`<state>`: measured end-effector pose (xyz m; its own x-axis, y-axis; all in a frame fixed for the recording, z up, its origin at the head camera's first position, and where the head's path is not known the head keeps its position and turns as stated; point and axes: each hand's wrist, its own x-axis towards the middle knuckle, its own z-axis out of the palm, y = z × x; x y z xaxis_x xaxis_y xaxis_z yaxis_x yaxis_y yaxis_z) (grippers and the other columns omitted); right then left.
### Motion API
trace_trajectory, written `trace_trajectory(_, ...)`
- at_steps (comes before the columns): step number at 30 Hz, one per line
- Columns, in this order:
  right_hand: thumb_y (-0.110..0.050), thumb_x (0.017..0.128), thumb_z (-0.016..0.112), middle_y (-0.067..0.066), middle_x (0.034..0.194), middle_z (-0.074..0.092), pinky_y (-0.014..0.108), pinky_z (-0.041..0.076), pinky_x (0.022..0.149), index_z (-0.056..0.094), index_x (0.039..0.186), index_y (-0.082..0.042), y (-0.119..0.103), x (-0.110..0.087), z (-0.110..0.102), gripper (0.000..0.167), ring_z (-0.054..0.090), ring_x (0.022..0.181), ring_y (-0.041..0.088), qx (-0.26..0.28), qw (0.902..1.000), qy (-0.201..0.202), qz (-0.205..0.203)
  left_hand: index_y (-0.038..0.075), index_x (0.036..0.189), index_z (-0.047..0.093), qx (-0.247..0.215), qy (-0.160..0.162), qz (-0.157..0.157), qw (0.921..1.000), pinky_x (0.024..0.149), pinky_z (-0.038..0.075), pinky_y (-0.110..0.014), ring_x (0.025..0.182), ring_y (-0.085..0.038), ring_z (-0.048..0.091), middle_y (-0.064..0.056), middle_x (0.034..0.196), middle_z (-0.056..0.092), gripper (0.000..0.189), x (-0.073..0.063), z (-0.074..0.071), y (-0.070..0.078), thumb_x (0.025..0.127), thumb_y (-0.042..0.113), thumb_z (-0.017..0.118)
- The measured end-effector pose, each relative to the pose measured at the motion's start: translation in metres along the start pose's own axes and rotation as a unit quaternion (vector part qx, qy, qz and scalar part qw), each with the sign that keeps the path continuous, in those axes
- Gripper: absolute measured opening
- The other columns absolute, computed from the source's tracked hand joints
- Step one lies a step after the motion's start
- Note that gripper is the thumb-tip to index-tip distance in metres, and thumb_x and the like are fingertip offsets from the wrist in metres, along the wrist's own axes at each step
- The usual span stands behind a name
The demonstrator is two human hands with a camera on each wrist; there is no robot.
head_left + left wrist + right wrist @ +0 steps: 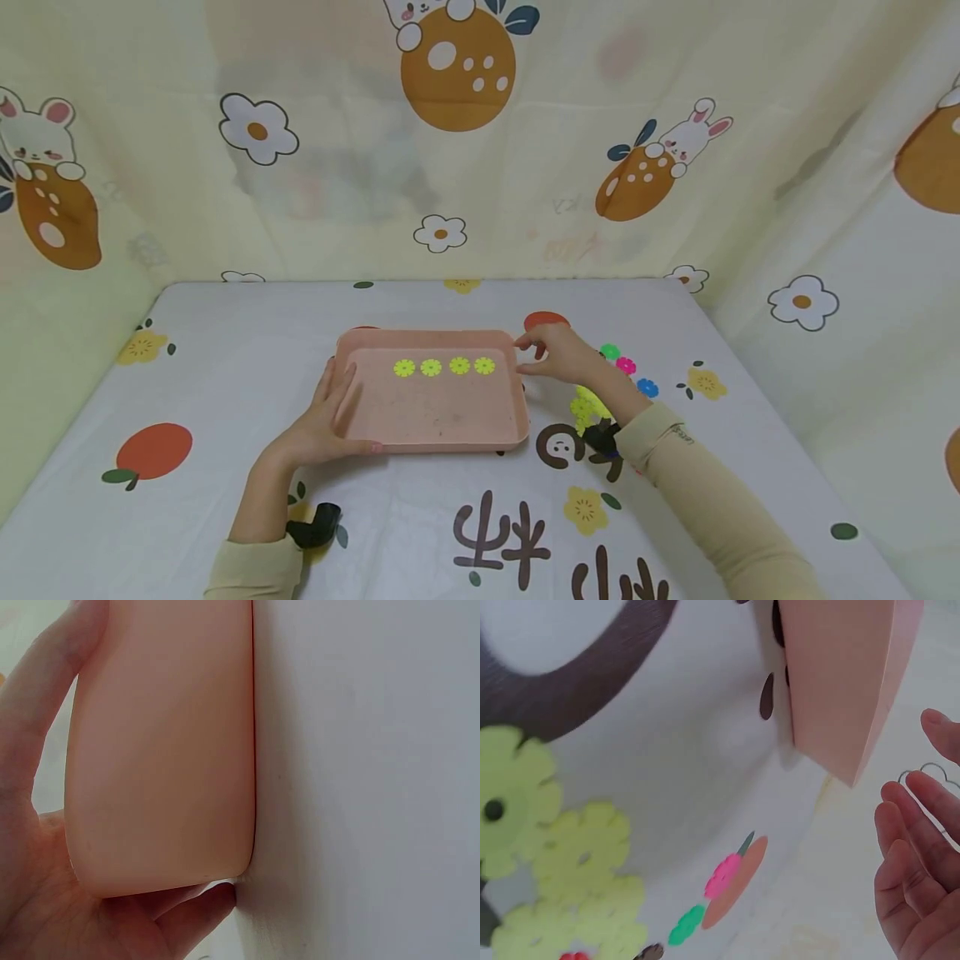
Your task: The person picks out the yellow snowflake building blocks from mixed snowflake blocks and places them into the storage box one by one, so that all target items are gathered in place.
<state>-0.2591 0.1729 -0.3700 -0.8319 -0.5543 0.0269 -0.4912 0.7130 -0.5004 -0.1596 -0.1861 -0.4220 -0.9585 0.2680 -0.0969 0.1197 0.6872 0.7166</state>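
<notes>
A pink rectangular tray (431, 417) lies on the table, with several yellow-green flower-shaped pieces (460, 366) in a row in its back half. My left hand (321, 423) grips the tray's left end, thumb along the front wall and fingers up the left side. The left wrist view shows the tray's outer wall (165, 750) between that thumb and the fingers. By the tray's back right corner is my right hand (557, 354), its fingers bent and holding nothing. In the right wrist view, the right hand (922, 877) sits just beyond the tray's corner (840, 697).
Right of the tray, partly under my right forearm, lies a cluster of yellow-green flower pieces (582, 408). Green (610, 352), pink (626, 366) and blue (647, 387) flower pieces lie beside it. A printed cloth (405, 533) covers the table, and a patterned curtain (337, 200) hangs behind.
</notes>
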Motion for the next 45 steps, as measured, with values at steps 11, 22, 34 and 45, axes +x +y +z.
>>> trace_trajectory(11, -0.014, 0.076, 0.075, 0.015, 0.1, 0.065, 0.028, 0.05, 0.063, 0.065, 0.104, 0.002, 0.021, -0.024, -0.008, 0.034, 0.059, 0.076, 0.023, -0.009, 0.9993, 0.036, 0.002, 0.019, 0.148, -0.001, -0.006, -0.001, 0.001, 1.0, 0.098, 0.018, -0.065, 0.135, -0.042, -0.006, -0.014, 0.149, -0.02, 0.121, 0.0, -0.001, 0.001, 0.063, 0.048, 0.08)
trace_trajectory(22, -0.017, 0.079, 0.072, 0.018, 0.103, 0.063, 0.032, 0.049, 0.068, 0.063, 0.108, 0.004, 0.04, -0.043, -0.016, 0.037, 0.055, 0.081, 0.027, -0.03, 0.9967, 0.016, 0.073, 0.021, 0.148, -0.002, -0.001, -0.001, 0.007, 1.0, 0.098, 0.019, -0.065, 0.135, -0.042, -0.004, -0.015, 0.149, -0.019, 0.121, 0.001, 0.0, -0.001, 0.062, 0.049, 0.079)
trace_trajectory(34, -0.013, 0.08, 0.071, 0.019, 0.101, 0.062, 0.04, 0.05, 0.078, 0.062, 0.109, 0.005, 0.07, -0.053, -0.015, 0.035, 0.056, 0.089, 0.03, -0.011, 0.9935, 0.009, 0.113, 0.019, 0.148, -0.002, 0.002, 0.0, 0.007, 1.0, 0.099, 0.018, -0.064, 0.135, -0.042, -0.005, -0.014, 0.149, -0.02, 0.122, 0.0, 0.0, -0.001, 0.062, 0.048, 0.08)
trace_trajectory(45, -0.011, 0.079, 0.071, 0.017, 0.097, 0.063, 0.034, 0.049, 0.071, 0.064, 0.106, 0.005, 0.087, -0.055, -0.014, 0.033, 0.053, 0.08, 0.025, -0.014, 0.9889, 0.002, 0.148, 0.02, 0.148, -0.002, 0.005, -0.001, 0.007, 1.0, 0.098, 0.019, -0.065, 0.135, -0.042, -0.005, -0.016, 0.149, -0.019, 0.121, 0.0, 0.0, 0.0, 0.063, 0.048, 0.079)
